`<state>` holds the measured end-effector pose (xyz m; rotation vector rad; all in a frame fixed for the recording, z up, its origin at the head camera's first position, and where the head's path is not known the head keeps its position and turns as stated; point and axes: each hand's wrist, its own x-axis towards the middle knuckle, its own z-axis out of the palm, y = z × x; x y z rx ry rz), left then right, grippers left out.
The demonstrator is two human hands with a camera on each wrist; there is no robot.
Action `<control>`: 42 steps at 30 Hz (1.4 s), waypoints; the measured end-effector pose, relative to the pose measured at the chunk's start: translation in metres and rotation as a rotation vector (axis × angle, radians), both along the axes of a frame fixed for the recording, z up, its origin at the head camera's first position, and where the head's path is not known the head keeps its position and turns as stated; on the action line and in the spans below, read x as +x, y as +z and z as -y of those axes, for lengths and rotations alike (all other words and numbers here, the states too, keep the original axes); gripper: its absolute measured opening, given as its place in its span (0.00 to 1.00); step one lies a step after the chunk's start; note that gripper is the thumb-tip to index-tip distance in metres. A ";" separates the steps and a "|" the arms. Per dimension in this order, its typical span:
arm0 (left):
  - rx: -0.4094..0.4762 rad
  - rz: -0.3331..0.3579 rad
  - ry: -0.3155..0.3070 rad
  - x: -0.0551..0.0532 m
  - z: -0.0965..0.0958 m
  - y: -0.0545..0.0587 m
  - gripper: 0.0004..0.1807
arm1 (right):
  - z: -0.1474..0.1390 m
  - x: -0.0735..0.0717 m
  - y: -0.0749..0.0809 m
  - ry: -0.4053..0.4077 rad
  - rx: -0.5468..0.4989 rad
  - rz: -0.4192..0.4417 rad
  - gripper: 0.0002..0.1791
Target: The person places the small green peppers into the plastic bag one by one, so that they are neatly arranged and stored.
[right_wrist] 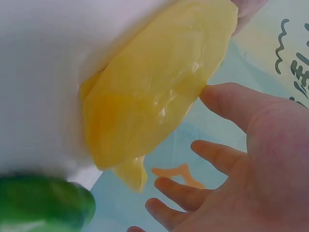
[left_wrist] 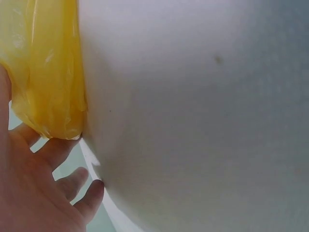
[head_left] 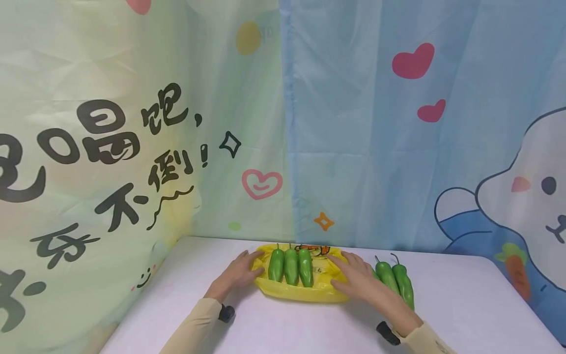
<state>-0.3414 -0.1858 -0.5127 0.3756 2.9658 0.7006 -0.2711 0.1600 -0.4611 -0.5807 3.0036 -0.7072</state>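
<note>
Three green peppers point(head_left: 291, 266) lie side by side on a yellow plastic bag point(head_left: 300, 293) whose front edge is folded up. At the bag's left end, my left hand point(head_left: 239, 273) rests its fingers against the plastic, thumb and index apart. The left wrist view has the fingers point(left_wrist: 60, 150) under the bag's edge, partly hidden by it. On the right end, my right hand point(head_left: 360, 280) spreads its fingers; its thumb touches the rim in the right wrist view. More green peppers point(head_left: 403, 282) lie to the right, partly behind my right forearm.
A white table point(head_left: 283, 329) carries everything. Printed curtains point(head_left: 336, 123) hang close behind it and along the left side. Dark wrist straps point(head_left: 227, 313) show on both forearms. One loose pepper point(right_wrist: 43, 203) lies near my right hand.
</note>
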 end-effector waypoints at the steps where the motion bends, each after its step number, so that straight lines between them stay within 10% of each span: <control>1: 0.001 0.002 0.001 0.000 0.000 0.000 0.31 | -0.002 0.001 0.000 -0.003 0.004 -0.003 0.34; 18: -0.005 0.004 -0.002 -0.001 0.002 -0.002 0.32 | -0.025 0.022 0.008 0.010 0.049 -0.009 0.40; 42: -0.003 0.013 -0.005 -0.001 0.000 0.000 0.31 | -0.090 0.013 0.003 -0.145 0.186 0.158 0.51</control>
